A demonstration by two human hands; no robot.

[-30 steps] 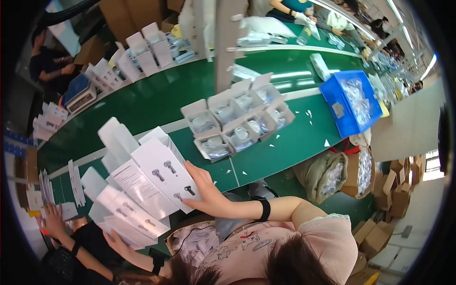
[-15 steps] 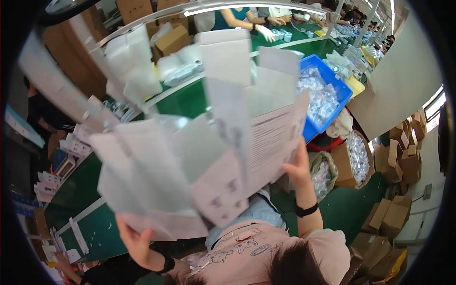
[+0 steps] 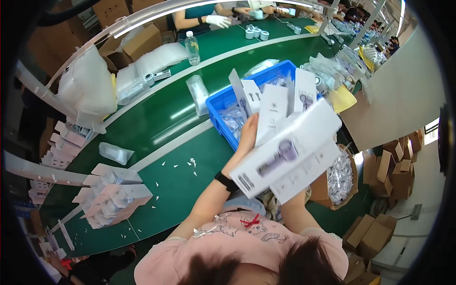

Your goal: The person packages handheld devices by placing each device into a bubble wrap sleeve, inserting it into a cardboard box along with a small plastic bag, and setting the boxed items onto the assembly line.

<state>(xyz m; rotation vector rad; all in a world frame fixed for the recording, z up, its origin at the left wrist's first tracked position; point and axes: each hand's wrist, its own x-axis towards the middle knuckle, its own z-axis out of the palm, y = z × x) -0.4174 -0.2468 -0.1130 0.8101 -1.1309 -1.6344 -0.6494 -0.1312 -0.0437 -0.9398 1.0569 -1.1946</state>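
Several white cartons (image 3: 285, 159), printed with a purple handheld appliance, are bunched together in front of me, some with end flaps standing up. My left hand (image 3: 248, 133) is closed on the left side of the bunch, its fingers partly hidden. My right forearm rises to the underside of the cartons, which hide my right hand. Just beyond them is a blue plastic bin (image 3: 221, 124) filled with clear-wrapped pieces. On the green table to the left, a block of open white cartons (image 3: 114, 194) stands with wrapped items inside.
Bubble-wrapped items (image 3: 197, 94) lie on the green conveyor (image 3: 175, 121), and a clear bottle (image 3: 192, 47) stands beyond. A brown carton (image 3: 343, 178) of wrapped pieces sits at right. White paper scraps dot the table (image 3: 166, 190). Co-workers' hands (image 3: 218, 21) work across.
The cartons have gone from the middle left to the right, in front of the blue bin. My left hand moved up and right; my right hand went behind the cartons. The view has shifted.
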